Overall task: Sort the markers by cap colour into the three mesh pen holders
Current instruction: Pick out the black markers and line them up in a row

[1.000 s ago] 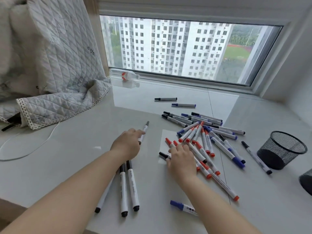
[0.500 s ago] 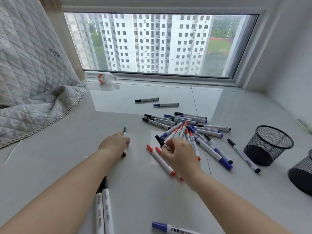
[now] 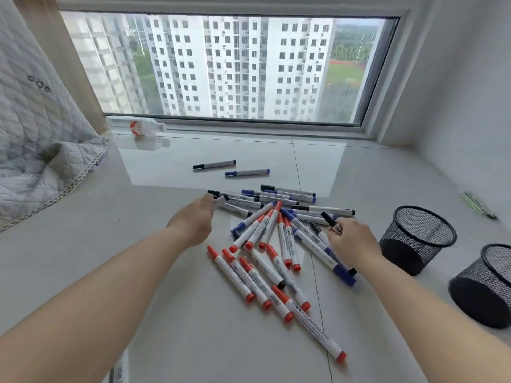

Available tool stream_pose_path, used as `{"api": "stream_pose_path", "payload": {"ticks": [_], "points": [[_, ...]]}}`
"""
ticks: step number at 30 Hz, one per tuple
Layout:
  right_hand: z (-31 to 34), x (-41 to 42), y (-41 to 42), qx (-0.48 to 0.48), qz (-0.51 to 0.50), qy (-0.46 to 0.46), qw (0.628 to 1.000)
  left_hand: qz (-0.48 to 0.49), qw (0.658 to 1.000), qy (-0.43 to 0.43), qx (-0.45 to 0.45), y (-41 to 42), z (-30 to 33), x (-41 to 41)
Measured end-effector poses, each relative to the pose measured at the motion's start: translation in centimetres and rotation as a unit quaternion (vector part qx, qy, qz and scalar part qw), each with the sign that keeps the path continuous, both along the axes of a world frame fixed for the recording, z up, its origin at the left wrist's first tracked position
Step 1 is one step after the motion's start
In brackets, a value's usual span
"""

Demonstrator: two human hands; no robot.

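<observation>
1. Markers (image 3: 276, 244): lying loose in a heap at frame centre on the pale glossy sill (image 3: 138, 272); red, blue and black caps mixed. Two strays, one black-capped marker (image 3: 214, 164) and one blue-capped marker (image 3: 247, 173), set apart above the heap.
2. Mesh pen holders: only two in view, at right edge of frame. Nearer-the-heap holder (image 3: 417, 239) and lower-right holder (image 3: 484, 286), both upright; no markers visible inside either. Third holder not in view.
3. Step in hand, judged: picking black-capped markers out of the heap.
4. Right hand (image 3: 354, 241): fingers curled round a black marker (image 3: 331, 222), cap end lifted toward upper left, just left of the nearer holder.
5. Left hand (image 3: 196, 219): at upper-left edge of the heap, fingertips on a marker end (image 3: 219, 202); grip or mere touch cannot be told.
6. Next move, judged: carry the held marker right, over the nearer holder's rim, release upright; avoid dragging neighbouring markers.
7. Legible writing: "WHITEBOARD" on the lowest red-capped marker (image 3: 312, 324). Other barrel print too small to read.
8. Bottle (image 3: 138, 128) with red label lying at the window (image 3: 221, 64): text unreadable.
</observation>
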State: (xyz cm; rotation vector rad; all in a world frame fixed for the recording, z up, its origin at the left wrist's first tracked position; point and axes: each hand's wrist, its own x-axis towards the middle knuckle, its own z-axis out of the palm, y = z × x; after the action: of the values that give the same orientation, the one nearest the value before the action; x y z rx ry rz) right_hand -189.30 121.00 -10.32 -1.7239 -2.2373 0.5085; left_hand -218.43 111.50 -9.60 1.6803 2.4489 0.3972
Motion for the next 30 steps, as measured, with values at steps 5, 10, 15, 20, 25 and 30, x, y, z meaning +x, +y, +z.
{"api": "stream_pose_path", "payload": {"ticks": [5,10,15,20,25,30], "points": [[-0.8,0.0,1.1,-0.042,0.014,-0.047,0.998,-0.042,0.997,0.071,-0.003,4.1,-0.2,0.3],[-0.8,0.1,1.3,-0.009,-0.028,-0.097,0.995,-0.06,0.987,0.132,-0.067,6.2,-1.2,0.1],[-0.3,1.9,0.6,0.081,-0.046,-0.196,0.976,-0.061,0.988,0.127,-0.061,7.0,-1.9,-0.2],[-0.8,2.2,0.9,0.049,-0.048,-0.291,0.954,-0.072,0.977,0.186,-0.081,7.3,-1.9,-0.3],[-2.1,2.2,1.3,-0.008,-0.041,-0.282,0.958,-0.067,0.985,0.139,-0.072,6.9,-2.5,-0.5],[-2.1,2.2,1.3,0.001,-0.047,-0.242,0.969,-0.022,0.992,0.098,-0.076,6.0,-2.5,0.4]]}}
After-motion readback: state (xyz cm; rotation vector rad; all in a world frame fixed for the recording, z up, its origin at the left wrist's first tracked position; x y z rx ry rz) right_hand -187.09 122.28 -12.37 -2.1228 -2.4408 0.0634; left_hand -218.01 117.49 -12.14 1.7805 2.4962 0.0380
